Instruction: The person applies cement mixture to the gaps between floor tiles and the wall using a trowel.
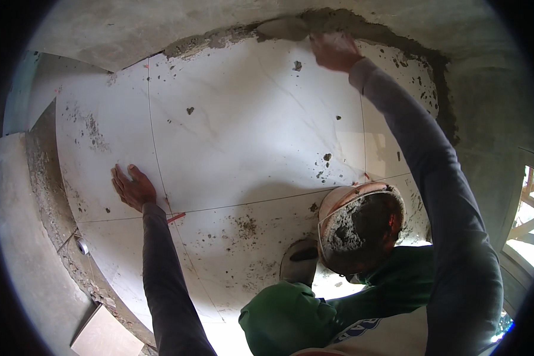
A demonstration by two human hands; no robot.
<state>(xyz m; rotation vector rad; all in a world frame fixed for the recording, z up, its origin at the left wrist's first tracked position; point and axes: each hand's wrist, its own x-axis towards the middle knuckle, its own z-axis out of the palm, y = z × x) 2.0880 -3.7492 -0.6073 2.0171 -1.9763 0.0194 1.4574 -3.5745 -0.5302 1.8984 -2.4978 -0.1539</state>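
My right hand [336, 51] is closed, slightly blurred, at the far edge of the floor, apparently on the hidden handle of a trowel. The trowel's blade [283, 28] points left against a strip of wet grey mortar [362, 26] where the tiles meet the wall. My left hand [133, 187] lies flat with fingers apart on a large white tile [107, 160], left of a thin joint line. A bucket [326, 222] stands right of centre, with grey mortar [365, 222] inside.
Crumbs of mortar [297, 66] dot the tiles. Red plastic wedges [176, 218] sit at the joints. Along the left runs a rough untiled strip [47, 160]; a loose tile piece [107, 333] leans at lower left. My green-clothed knee [288, 317] and grey shoe [299, 261] are close to the bucket.
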